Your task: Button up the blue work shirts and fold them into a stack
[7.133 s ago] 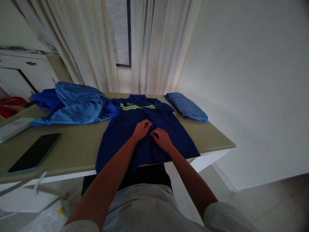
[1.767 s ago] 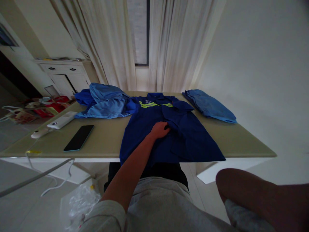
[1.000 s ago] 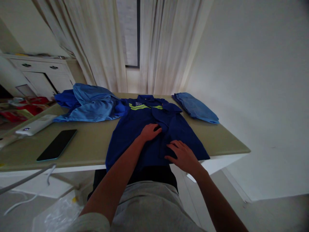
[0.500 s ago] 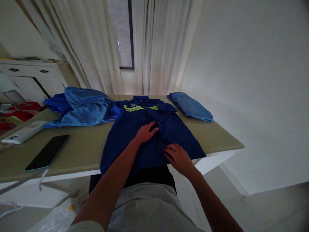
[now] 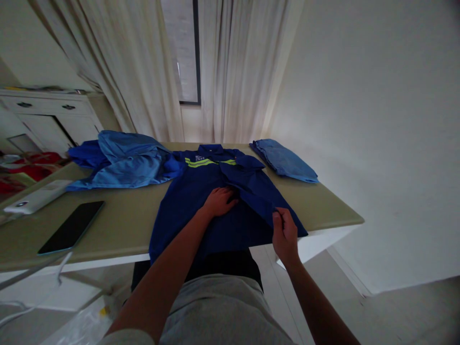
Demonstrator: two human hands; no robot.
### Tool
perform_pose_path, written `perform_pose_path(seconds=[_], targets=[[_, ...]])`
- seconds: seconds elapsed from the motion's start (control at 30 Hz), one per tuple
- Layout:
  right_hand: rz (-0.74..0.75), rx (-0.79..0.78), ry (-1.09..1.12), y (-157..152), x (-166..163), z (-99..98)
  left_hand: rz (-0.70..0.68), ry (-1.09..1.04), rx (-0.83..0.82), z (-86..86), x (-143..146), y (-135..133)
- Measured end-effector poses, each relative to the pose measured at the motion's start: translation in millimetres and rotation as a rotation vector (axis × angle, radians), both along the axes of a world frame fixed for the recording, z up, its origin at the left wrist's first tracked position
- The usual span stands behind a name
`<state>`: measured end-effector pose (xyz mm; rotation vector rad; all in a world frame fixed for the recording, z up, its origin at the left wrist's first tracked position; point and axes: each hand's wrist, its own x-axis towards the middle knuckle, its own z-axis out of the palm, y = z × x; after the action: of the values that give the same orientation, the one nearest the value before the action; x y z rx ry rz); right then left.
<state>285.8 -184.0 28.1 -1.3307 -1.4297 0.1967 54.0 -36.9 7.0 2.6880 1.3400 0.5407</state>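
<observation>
A dark blue polo shirt (image 5: 187, 201) with neon yellow stripes lies flat on the beige table (image 5: 118, 225), its hem hanging over the near edge. My left hand (image 5: 218, 201) rests palm down on the shirt's middle, fingers together and slightly curled. My right hand (image 5: 285, 232) pinches the shirt's right front edge near the hem and lifts that flap a little off the table.
A heap of light blue garments (image 5: 118, 163) lies at the back left. A folded light blue garment (image 5: 283, 160) sits at the back right. A black phone (image 5: 72, 226) and a white device (image 5: 36, 196) lie at the left. White curtains, a dresser and a wall stand behind.
My right hand has moved right from lying flat on the shirt to pinching its right edge, and the flap has risen. My left hand stays on the shirt's middle.
</observation>
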Motion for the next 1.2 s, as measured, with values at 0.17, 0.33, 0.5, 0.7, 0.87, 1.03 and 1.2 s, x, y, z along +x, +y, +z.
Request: perform_pose_path(seconds=[0.17, 0.33, 0.5, 0.7, 0.87, 1.03, 1.2], targets=[[0.152, -0.05, -0.12, -8, 3, 3.2, 0.007, 0.08, -0.023, -2.3, 3, -4], [0.492, -0.21, -0.34, -6, 1, 23.7, -0.003, 0.125, -0.095, -0.9, 3, -7], [0.474, -0.137, -0.474, 40, -22, 46.0, -0.023, 0.176, -0.109, 0.2, 4, -25], [0.279, -0.332, -0.713, 127, -79, 46.5, -0.043, 0.192, -0.105, 4.8, 2, -60], [0.216, -0.488, -0.823, 155, -104, 31.6, -0.024, 0.161, -0.112, 2.6, 0, -88], [0.226, -0.445, -0.586, 164, -80, 11.3, -0.081, 0.122, -0.184, 9.1, -8, -86], [0.335, -0.441, -0.418, 180, -60, -0.5, 0.012, -0.063, -0.261, 29.5, -17, -36]])
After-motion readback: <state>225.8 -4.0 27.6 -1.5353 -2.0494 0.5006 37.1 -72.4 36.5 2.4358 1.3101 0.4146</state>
